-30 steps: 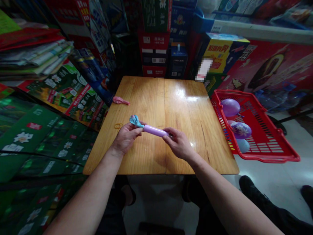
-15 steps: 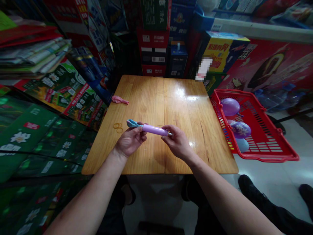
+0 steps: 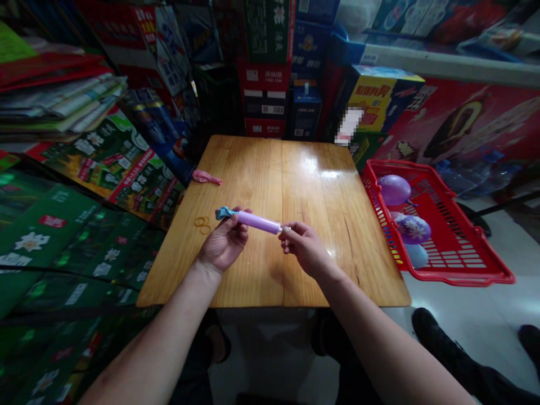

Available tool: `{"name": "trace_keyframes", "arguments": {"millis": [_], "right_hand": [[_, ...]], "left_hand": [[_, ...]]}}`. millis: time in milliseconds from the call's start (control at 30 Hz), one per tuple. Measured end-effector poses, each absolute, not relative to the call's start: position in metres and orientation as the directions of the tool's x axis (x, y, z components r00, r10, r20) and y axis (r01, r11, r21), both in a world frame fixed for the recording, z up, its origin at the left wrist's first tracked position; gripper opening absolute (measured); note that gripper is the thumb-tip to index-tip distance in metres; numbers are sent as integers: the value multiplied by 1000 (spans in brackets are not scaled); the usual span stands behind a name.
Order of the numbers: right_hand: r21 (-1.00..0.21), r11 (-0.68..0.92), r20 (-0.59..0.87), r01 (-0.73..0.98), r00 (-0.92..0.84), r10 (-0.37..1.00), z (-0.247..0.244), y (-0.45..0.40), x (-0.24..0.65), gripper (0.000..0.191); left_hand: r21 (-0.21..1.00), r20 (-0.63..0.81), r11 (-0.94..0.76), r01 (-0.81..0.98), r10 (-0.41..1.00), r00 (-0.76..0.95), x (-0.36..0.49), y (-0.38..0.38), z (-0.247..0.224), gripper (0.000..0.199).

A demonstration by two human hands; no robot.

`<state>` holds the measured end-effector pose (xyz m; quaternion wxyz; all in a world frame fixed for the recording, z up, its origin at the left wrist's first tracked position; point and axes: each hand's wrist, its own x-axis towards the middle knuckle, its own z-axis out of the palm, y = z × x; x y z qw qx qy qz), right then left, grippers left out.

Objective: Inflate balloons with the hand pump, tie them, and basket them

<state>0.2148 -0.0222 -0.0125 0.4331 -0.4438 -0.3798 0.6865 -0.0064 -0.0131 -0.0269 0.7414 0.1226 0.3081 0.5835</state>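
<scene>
Pump [image 3: 259, 222] is best kept straight, white rod [image 3: 280, 229] pinched tightly by the right hand [image 3: 307, 246], blue balloon [image 3: 223, 213] clasped at its neck by the left hand [image 3: 221, 244].

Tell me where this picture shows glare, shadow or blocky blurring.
In the head view, glare whitens the far right of the wooden table; same view, a soft shadow near the right hand, and a pixelated patch near the table's far right corner.

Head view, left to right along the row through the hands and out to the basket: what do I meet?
Rubber bands → blue balloon → purple tube → right hand → red basket.
</scene>
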Motion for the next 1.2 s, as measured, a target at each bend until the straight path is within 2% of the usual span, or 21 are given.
{"name": "trace_keyframes", "arguments": {"millis": [100, 200, 267, 433, 533, 633, 800, 967, 1033, 1200], "right_hand": [[-677, -480, -336, -558, -345, 876, -6, -12, 228, 25], [-511, -494, -334, -703, -368, 868, -3, -5, 239, 18], [-472, -496, -321, -729, -382, 867, -5, -5, 238, 16], [-381, -619, -310, -687, -536, 785, -14, -17, 221, 18], [-325, -644, -332, -692, -554, 763, -13, -17, 220, 15], [-331, -615, -353, -716, -510, 784, -8, -11, 229, 8], [-472, -471, -334, -746, -343, 878, -3, -7, 239, 6], [-359, -583, -323, -729, -490, 810, -14, -18, 225, 21], [-334, -582, -311, -741, -496, 810, -18, -19, 221, 23], [-428, -536, -285, -728, -454, 844, -18, -19, 217, 23]], "left_hand": [[536, -277, 202, -820, 959, 55, -15, -7, -18, 17], [519, -219, 107, -848, 976, -11, -25, -3, -9, 14], [506, -219, 111, -855, 976, -3, -27, -4, -7, 12], [533, -275, 230, -814, 957, 91, -6, -15, -18, 15], [546, -281, 240, -803, 955, 94, 3, -19, -21, 16], [533, -267, 190, -824, 962, 49, -2, -14, -16, 13], [558, -215, 89, -825, 976, -41, -11, -8, -9, 10], [576, -263, 222, -786, 961, 79, 7, -19, -18, 18], [565, -270, 233, -792, 959, 89, 12, -22, -21, 22], [544, -302, 194, -816, 953, 24, 13, -19, -22, 20]]}}
